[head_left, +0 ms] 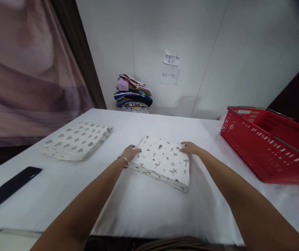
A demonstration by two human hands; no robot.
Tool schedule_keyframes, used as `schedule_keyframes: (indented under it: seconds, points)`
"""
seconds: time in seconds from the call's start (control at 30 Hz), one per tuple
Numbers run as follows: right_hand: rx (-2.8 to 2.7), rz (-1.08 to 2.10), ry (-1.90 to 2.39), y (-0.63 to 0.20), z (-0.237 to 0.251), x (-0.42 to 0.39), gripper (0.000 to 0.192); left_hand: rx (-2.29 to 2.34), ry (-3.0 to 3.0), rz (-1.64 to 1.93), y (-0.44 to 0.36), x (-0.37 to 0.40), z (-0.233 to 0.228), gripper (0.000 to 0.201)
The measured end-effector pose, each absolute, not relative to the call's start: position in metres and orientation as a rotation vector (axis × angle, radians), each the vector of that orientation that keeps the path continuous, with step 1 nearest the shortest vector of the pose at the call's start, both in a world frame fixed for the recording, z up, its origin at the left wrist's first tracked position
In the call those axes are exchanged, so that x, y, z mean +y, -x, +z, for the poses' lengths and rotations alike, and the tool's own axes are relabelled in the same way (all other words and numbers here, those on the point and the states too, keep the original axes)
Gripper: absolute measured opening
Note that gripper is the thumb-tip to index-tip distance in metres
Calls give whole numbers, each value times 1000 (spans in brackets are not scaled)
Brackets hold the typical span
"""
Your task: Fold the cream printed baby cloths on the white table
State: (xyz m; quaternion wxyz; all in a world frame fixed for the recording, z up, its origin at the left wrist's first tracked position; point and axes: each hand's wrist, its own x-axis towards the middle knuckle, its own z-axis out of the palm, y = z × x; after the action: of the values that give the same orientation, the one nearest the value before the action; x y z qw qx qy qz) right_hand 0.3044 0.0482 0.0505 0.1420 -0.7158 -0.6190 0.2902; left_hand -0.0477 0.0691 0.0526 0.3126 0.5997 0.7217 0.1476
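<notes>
**Two hands at the far corners of a folded printed cloth**

Nearest the camera, two bare forearms reach forward over the near edge of the white table [144, 205]. The left hand [130, 152], a bracelet at its wrist, rests with fingers relaxed on the far left corner of the folded cloth [162, 162]; the right hand [190, 148] lies flat on the far right corner. Neither hand pinches or lifts the fabric. The folded cloth, white with small grey figures, lies flat near the middle of the table, slightly toward the near edge.

Pressing or squaring the folded stack is best done with even pressure from both palms, the layered edges kept aligned so that none slips sideways.

A second folded cloth [76, 141], printed with hearts, lies near the far left corner of the table. A black flat object [8, 190] lies at the left edge. A red basket [267, 146] stands at the right edge. Beyond the far edge, a pile of coloured fabrics [133, 94] stands against the white wall, beneath two paper notes [170, 66]. A mauve curtain [26, 69] hangs at left.
</notes>
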Motion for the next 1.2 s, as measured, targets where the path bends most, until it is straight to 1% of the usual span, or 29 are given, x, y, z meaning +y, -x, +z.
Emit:
schedule_keyframes:
  seconds: [0.07,0.2,0.27,0.33,0.47,0.57,0.6,0.67,0.73,0.77,0.83,0.93,1.03,1.2]
  points:
    - [-1733,946,2065,-311,52,47,50,1882,-1662,371,46,82,57,54]
    - [-1535,1203,1984,-325,46,25,34,1693,-1843,344,30,124,66,59]
    - [-1441,1279,1964,-329,40,9,32,1602,-1924,344,18,145,64,60]
    - [-1390,1288,1963,-331,35,-4,32,1550,-1972,322,6,161,58,60]
    - [-1457,1153,2026,-330,35,-15,28,1512,-1932,292,0,175,43,66]
    - [-1601,1058,2144,-327,40,-12,32,1525,-1892,346,14,171,40,66]
    - [-1665,961,2196,-325,42,-10,34,1542,-1868,373,21,168,40,65]
    - [-1812,653,2210,-316,45,-9,41,1587,-1767,444,38,158,42,60]
    - [-1957,389,2033,-298,47,-11,45,1619,-1632,543,53,143,44,54]
    - [-2026,324,1901,-287,47,-13,47,1628,-1577,604,60,134,44,51]
    - [-2164,310,1659,-261,46,-16,49,1644,-1513,730,69,114,42,44]
    - [-2362,393,1503,-225,40,-20,56,1646,-1511,836,71,83,35,34]
    - [-2517,474,1519,-205,31,-18,59,1609,-1516,850,64,54,25,28]
    - [-2563,455,1582,-198,30,-19,61,1572,-1468,912,50,26,13,25]
